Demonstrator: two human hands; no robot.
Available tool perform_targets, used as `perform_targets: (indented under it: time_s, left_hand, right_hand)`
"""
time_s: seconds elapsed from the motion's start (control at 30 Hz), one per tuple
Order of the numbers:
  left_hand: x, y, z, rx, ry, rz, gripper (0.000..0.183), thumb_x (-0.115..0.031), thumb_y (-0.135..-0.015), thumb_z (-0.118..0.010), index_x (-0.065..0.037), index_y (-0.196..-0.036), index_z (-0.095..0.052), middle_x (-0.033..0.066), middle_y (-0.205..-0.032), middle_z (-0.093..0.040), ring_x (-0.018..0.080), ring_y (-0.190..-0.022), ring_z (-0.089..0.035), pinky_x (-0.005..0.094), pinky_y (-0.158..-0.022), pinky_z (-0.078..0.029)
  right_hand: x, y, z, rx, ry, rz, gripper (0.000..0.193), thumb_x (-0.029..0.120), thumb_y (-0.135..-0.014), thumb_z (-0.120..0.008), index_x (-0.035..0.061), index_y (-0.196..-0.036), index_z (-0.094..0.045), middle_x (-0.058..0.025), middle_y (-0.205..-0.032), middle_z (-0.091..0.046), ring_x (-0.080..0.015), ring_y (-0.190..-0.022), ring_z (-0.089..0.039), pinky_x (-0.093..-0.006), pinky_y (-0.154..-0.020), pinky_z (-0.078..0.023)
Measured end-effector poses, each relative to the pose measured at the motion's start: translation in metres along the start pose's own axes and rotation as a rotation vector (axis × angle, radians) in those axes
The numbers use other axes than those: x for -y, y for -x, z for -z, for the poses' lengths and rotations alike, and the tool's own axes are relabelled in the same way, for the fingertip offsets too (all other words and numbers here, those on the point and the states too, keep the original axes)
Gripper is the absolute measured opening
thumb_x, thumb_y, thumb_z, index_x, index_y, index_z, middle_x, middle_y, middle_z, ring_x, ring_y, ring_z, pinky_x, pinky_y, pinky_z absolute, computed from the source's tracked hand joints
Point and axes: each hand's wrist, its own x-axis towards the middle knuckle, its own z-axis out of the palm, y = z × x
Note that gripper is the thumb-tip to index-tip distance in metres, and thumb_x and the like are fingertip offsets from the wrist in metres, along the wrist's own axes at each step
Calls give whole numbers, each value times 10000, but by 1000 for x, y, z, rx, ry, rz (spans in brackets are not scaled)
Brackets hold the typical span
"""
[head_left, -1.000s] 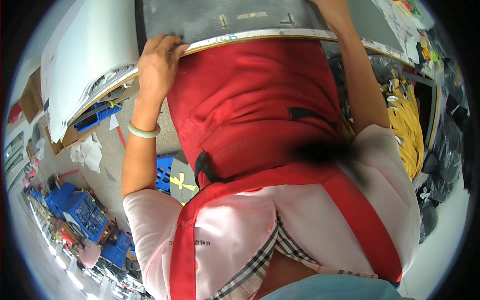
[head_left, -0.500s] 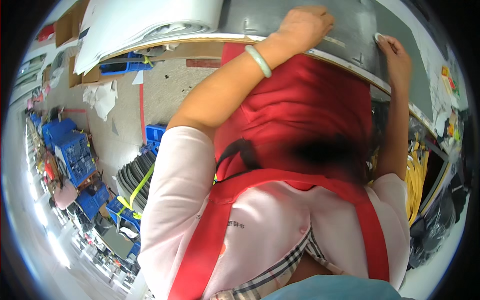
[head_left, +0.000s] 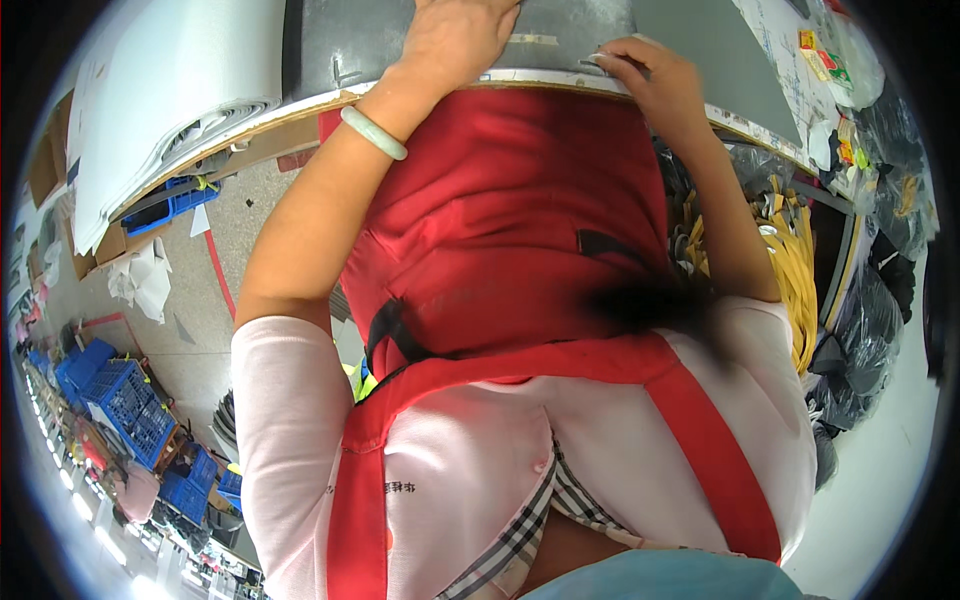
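The dark sheet (head_left: 345, 35), smooth and scuffed, lies flat on the table (head_left: 540, 77) at its front edge. A thick white roll (head_left: 190, 85) of layered material bounds it at left; a matte grey panel (head_left: 720, 60) adjoins at right. The left hand (head_left: 460, 40) is palm-down over the sheet, fingertips cut off; its grip cannot be determined. The right hand (head_left: 665, 85) has thumb and forefinger bent near the edge; whether they grasp anything is unclear. Yellow straps (head_left: 792, 265), glossy bags (head_left: 865, 320) and latticed blue crates (head_left: 130, 412) lie beyond.
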Motion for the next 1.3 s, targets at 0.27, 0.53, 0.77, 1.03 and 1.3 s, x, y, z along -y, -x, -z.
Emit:
perform_targets:
  time_s: [0.27,0.53,0.77,1.03,1.3]
  left_hand:
    - [1,4,0,2,-6,16,294,-226,-973,-606,-137,-1237,-702,105,-1303,-611,299,-1297,-524,665,-1131,-324]
    - [2,-2,-4,-28,-9,-16,295,-225,-967,-616,-133,-1234,-702,108,-1293,-611,302,-1285,-533,661,-1128,-328]
    - [9,2,-6,-129,-42,-64,273,-248,-958,-618,-138,-1193,-702,91,-1258,-631,293,-1257,-563,657,-1078,-378]
    - [7,8,-13,-29,-43,2,334,-239,-991,-621,-171,-1315,-660,62,-1394,-584,295,-1392,-474,712,-1126,-288]
    - [6,4,-15,-43,-24,17,329,-222,-979,-636,-169,-1303,-667,57,-1385,-589,288,-1383,-481,710,-1135,-282]
  right_hand:
    - [4,-5,5,126,118,-76,193,213,-968,-693,52,-1075,-701,-69,-837,-668,-167,-731,-617,-299,-705,-500]
    - [-17,-4,-9,-56,-110,-276,227,211,-929,-733,15,-1037,-694,13,-819,-639,-66,-726,-561,-249,-673,-485]
    - [-6,-36,18,109,-296,-293,258,232,-944,-724,15,-1082,-718,24,-781,-647,-63,-734,-586,-230,-692,-468]
    - [-63,-146,1,-137,-23,-144,271,255,-946,-729,0,-1039,-727,11,-774,-668,-67,-728,-614,-240,-690,-486]
    - [-86,-187,-11,-149,219,65,184,163,-881,-693,-17,-918,-689,-219,-898,-678,-410,-859,-651,-457,-777,-512]
